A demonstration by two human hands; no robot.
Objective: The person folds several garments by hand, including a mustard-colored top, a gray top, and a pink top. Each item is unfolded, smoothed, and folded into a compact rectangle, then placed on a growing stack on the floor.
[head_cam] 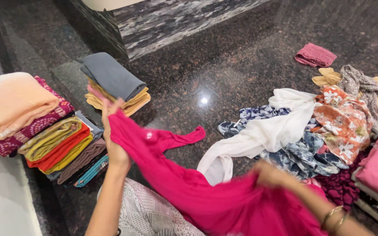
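A bright pink garment (206,192) stretches across my lap, one sleeve trailing onto the dark floor. My left hand (112,131) grips its upper left edge, raised near the folded piles. Blurred from motion, my right hand (270,175) holds the garment's lower right part. Gold bangles sit on that wrist.
Folded clothes stand at left: a peach and maroon stack (18,109), a yellow, red and brown stack (66,148), and a grey-topped mustard pile (114,83). Unfolded clothes lie at right: white cloth (259,135), blue floral (302,153), orange floral (344,122), a small pink folded piece (315,54). A marble step (162,22) rises behind.
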